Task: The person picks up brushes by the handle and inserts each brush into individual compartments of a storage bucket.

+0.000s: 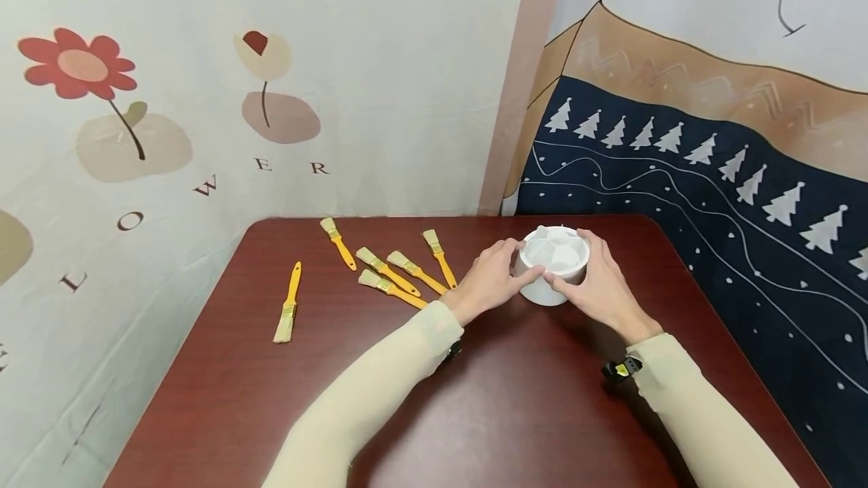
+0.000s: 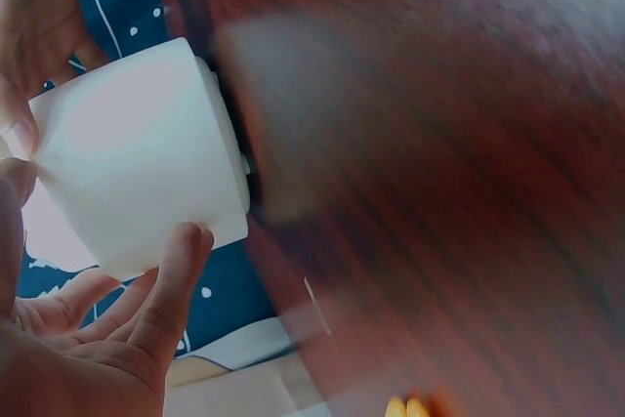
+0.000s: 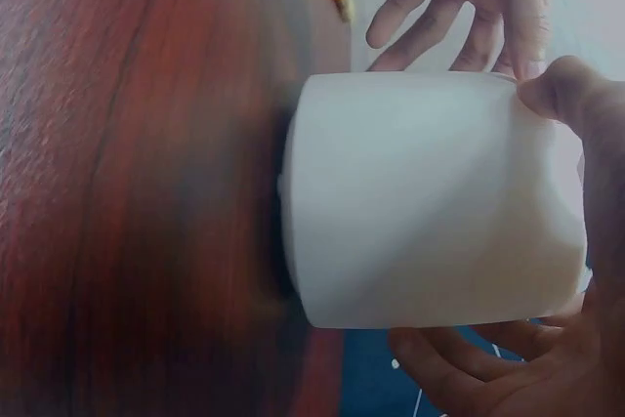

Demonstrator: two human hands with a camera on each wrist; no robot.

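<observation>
A white round container point(image 1: 548, 294) with divided compartments inside its top is toward the back right of the table. My left hand point(image 1: 491, 277) grips its left side, thumb at the near rim and fingers round the wall. On the opposite side my right hand point(image 1: 606, 288) holds it the same way, the two thumbs nearly meeting at the front. Both wrist views show the smooth white wall of the container point(image 2: 146, 144) between the hands, its base right at the tabletop with a dark shadow beneath.
Several paintbrushes with yellow handles lie left of the container, among them one brush point(image 1: 339, 245) near the back edge and another brush point(image 1: 290, 303) apart at the left. The dark red wooden table point(image 1: 488, 413) meets a flower-printed cloth point(image 1: 407, 96) behind and a tree-printed cloth point(image 1: 719, 247) at right.
</observation>
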